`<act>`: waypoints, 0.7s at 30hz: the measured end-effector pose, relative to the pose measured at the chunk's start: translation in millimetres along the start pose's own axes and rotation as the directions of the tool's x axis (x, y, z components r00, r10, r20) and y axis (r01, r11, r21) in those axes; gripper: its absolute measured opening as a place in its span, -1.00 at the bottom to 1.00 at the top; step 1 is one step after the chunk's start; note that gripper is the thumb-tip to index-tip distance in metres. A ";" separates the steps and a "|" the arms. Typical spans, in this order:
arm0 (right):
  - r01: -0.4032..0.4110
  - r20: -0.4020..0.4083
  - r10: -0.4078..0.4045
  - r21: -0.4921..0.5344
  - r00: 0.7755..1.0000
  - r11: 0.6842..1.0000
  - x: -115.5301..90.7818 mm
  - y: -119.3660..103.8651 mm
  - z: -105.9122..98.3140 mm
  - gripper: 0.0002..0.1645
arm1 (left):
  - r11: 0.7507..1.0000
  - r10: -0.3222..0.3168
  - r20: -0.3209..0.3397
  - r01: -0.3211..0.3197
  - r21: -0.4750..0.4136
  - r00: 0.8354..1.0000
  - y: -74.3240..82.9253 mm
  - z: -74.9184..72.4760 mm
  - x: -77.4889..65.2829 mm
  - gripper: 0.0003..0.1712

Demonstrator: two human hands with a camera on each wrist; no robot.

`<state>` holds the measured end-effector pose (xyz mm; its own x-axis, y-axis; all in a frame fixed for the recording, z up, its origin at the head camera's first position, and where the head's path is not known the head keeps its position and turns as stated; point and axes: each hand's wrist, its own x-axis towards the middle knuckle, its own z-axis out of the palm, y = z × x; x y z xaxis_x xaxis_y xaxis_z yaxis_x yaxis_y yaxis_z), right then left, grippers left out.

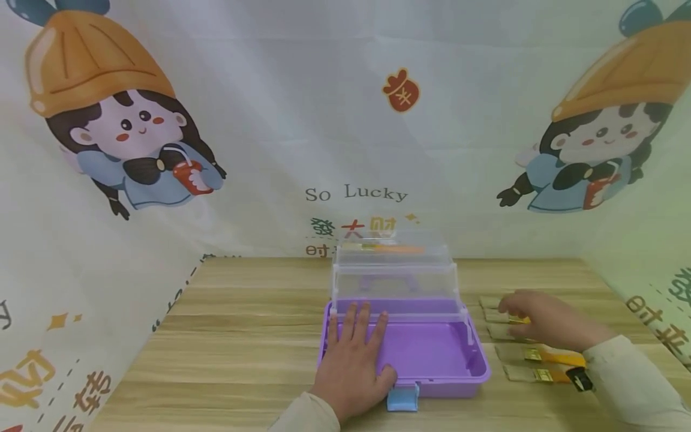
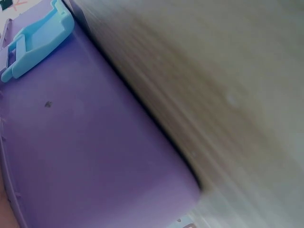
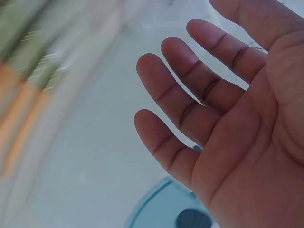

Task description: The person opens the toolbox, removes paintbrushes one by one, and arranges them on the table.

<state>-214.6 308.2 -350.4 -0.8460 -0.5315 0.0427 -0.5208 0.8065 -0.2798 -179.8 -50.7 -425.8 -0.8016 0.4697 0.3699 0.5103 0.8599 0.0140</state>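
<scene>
A purple plastic box stands raised open on the table, its blue latch at the front. My left hand rests over the box's front left part with fingers spread. The left wrist view shows the purple front wall and the blue latch. My right hand is above the flat paintbrushes right of the box and hides some of them. In the right wrist view my right hand has loosely extended fingers and nothing in its palm. Blurred orange-handled brushes appear at the left there.
Clear folding trays rise at the back of the box, with an orange-handled brush in the upper one. A dark-ended brush lies near my right sleeve. Printed cloth hangs behind and beside the wooden table.
</scene>
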 end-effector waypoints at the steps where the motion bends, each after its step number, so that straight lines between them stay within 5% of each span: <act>1: 0.013 -0.015 -0.013 -0.009 1.000 1.000 7.9 -4.1 -3.9 -0.65 | 1.000 -0.002 0.006 0.002 -0.003 1.000 -0.2 -0.2 0.2 -0.09; 12: 0.118 -0.084 -0.119 -0.012 0.989 0.993 119.2 -45.9 -38.8 -0.64 | 1.000 0.008 -0.014 -0.008 0.015 1.000 -1.7 -0.3 -0.9 -0.10; 21: 0.035 -0.105 -0.030 0.051 0.994 0.998 191.7 -54.4 -38.2 -0.55 | 1.000 0.014 -0.034 -0.013 0.023 0.999 -2.4 -0.3 -1.6 -0.09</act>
<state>-352.8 172.3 -290.4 -0.8373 -0.5254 0.1514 -0.5440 0.7730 -0.3263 -179.8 -53.6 -426.1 -0.7833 0.4746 0.4015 0.5136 0.8579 -0.0121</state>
